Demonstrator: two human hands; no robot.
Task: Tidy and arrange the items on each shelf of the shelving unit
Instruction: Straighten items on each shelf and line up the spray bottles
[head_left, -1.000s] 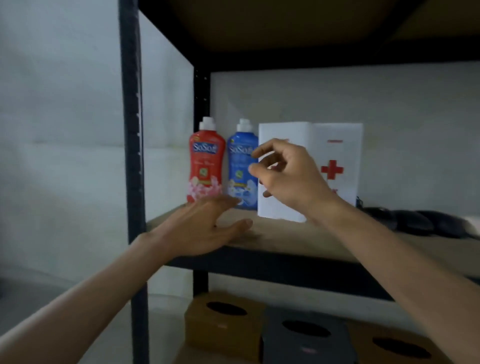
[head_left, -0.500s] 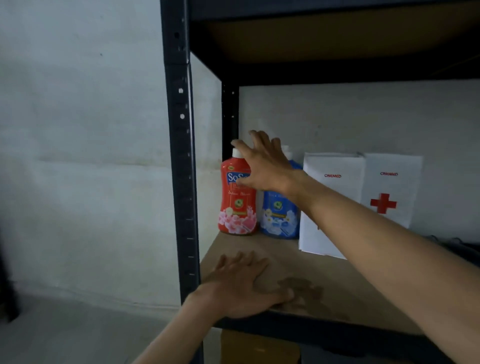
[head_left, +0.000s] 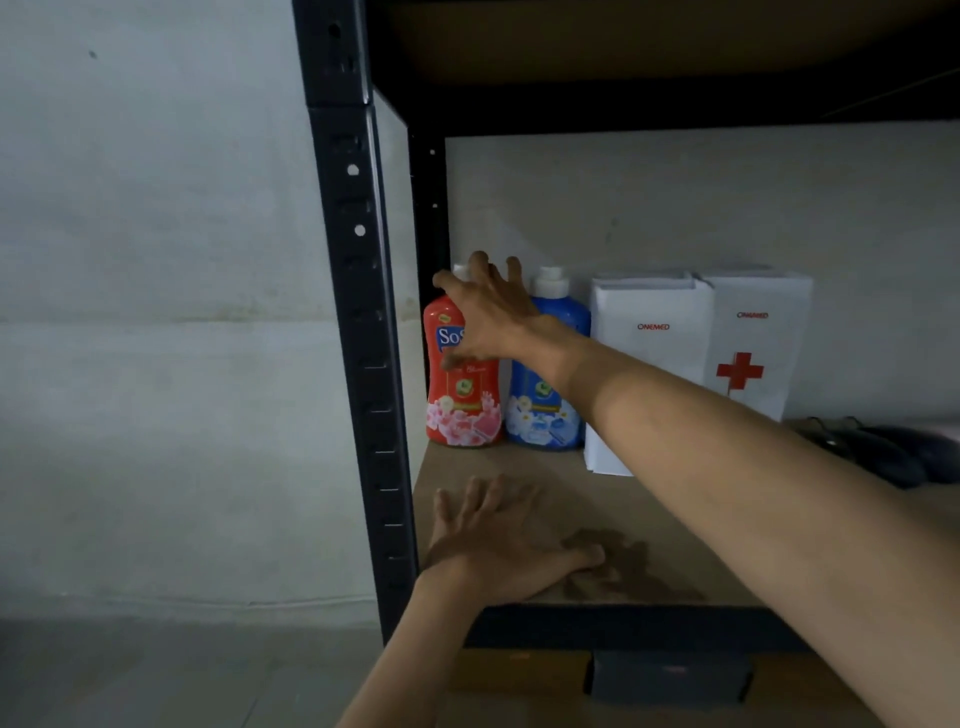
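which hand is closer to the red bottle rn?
Right. The right hand is on the red bottle, fingers spread over its neck and upper label. The left hand lies flat on the shelf board, well in front of it.

Two bottles stand at the far left of the shelf (head_left: 675, 519): one red bottle (head_left: 465, 410) and one blue bottle (head_left: 545, 405), each with a white cap. To their right stand two white boxes with red lettering: the left white box (head_left: 649, 358) shows only the lettering, while the right white box (head_left: 758, 343) also carries one red cross. Dark objects (head_left: 883, 452) lie at the far right of the shelf; their number cannot be told. Two hands are in view: one left hand (head_left: 498, 540) and one right hand (head_left: 488, 312). Below the shelf, one grey box (head_left: 667, 675) shows between brown ones, whose count is unclear.
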